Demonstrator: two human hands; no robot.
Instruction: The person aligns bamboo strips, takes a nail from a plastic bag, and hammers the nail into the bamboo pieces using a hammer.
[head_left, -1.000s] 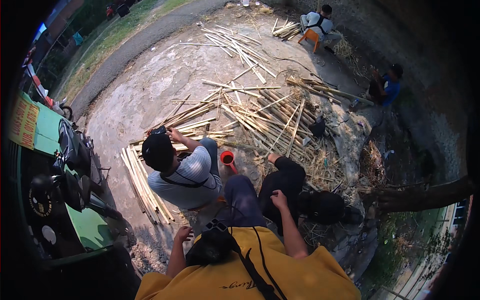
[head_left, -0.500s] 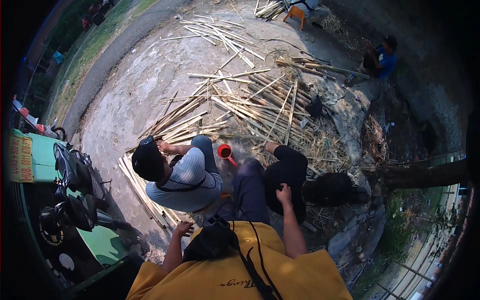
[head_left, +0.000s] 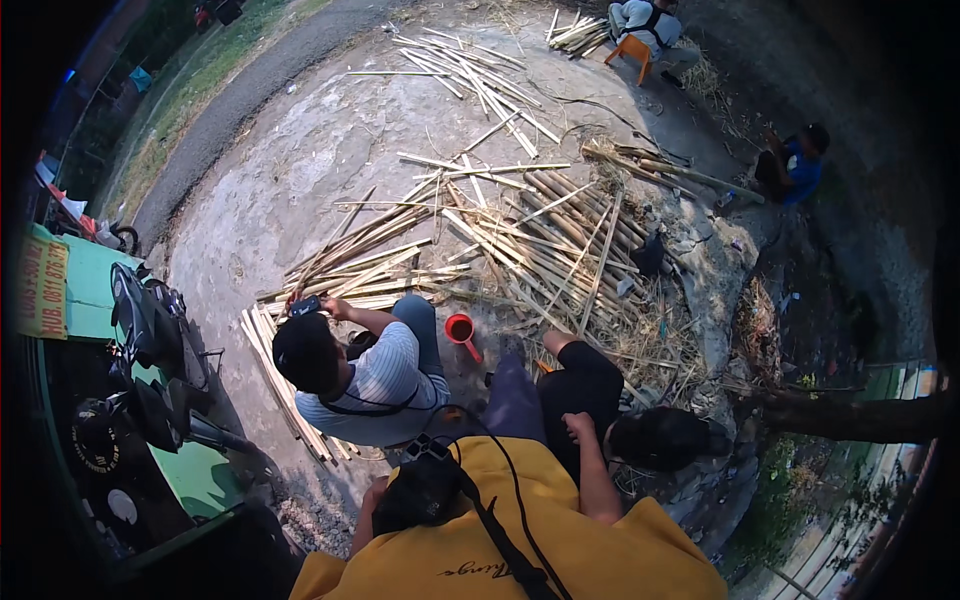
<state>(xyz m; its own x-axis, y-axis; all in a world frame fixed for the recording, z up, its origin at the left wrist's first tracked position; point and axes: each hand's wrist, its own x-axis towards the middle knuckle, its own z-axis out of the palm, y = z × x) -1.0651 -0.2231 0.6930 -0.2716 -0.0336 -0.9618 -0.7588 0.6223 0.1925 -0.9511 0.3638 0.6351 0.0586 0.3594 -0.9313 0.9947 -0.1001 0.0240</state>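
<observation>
Rough ground (head_left: 300,150), probably bamboo strips (head_left: 528,243)

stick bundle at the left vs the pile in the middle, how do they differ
The left bundle lies mostly parallel, while the middle pile crosses at many angles. The left bundle is narrow; the middle pile spreads far wider. The left bundle looks pale; the middle pile mixes pale and browner sticks. Both lie on the ground.

Sticks (head_left: 560,245) on ground (head_left: 290,150) beyond the dipper (head_left: 460,327)
</observation>
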